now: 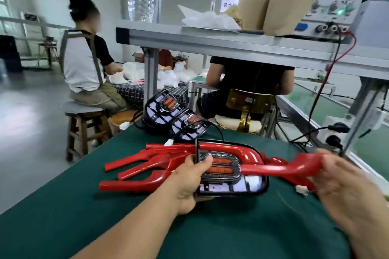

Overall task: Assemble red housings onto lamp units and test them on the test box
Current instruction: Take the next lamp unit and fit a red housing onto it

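Observation:
My left hand (189,181) grips a lamp unit (231,183) by its left edge, thumb on the chrome grille, just above the green table mat (84,216). A red housing (273,167) lies across the lamp's face. My right hand (345,185) holds its right end, fingers curled round it; this hand is blurred. More red housings (143,166) lie piled on the mat to the left. Two further lamp units (174,115) stand at the table's far edge with black cables.
A power supply (334,0) showing 12.00 sits on an aluminium shelf (210,38) overhead, with red and black leads (322,88) hanging at the right. A socket strip (336,132) is at the right. Two people sit beyond the table, backs turned.

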Demonstrator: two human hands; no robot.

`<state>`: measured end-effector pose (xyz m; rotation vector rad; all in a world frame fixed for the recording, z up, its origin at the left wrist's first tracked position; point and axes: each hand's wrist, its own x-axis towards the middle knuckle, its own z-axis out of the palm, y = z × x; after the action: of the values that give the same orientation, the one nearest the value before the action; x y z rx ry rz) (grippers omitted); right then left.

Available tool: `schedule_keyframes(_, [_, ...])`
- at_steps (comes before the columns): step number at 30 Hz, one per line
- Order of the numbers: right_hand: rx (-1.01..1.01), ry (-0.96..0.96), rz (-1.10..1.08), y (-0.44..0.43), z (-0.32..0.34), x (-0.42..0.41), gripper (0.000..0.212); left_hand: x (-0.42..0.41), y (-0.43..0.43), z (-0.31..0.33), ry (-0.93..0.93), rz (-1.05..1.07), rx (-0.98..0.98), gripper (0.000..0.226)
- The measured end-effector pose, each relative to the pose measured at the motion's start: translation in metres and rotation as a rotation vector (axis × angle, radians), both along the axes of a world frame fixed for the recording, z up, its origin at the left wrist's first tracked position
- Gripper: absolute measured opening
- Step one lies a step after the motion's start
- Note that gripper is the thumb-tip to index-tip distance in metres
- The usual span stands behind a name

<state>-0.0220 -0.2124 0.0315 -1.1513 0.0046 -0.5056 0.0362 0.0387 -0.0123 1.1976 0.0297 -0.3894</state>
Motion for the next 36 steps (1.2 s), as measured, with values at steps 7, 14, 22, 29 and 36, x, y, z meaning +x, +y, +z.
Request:
schedule_keyframes(7, [-0.066,0.230,0.038,0.024,-0.025,0.006,0.012,-0.001,-0.009,-0.004,-0.061,-0.004,-0.055,0.025])
schedule_keyframes(14, [-0.069,0.272,-0.064,0.038,-0.029,0.003,0.011,-0.007,-0.013,-0.003,-0.093,-0.048,-0.077,0.032])
schedule_keyframes(22, [-0.489,0.256,-0.259,0.045,-0.035,-0.003,0.019,-0.009,-0.011,-0.001,-0.177,-0.101,-0.154,0.067])
schedule_keyframes(29, [-0.511,0.245,-0.227,0.040,-0.037,-0.003,0.043,-0.010,-0.012,-0.001,-0.215,-0.074,-0.201,0.079])
schedule_keyframes(36, [-0.503,0.169,-0.066,0.039,-0.042,-0.002,0.029,-0.009,-0.006,0.005,-0.194,-0.046,-0.235,0.093])
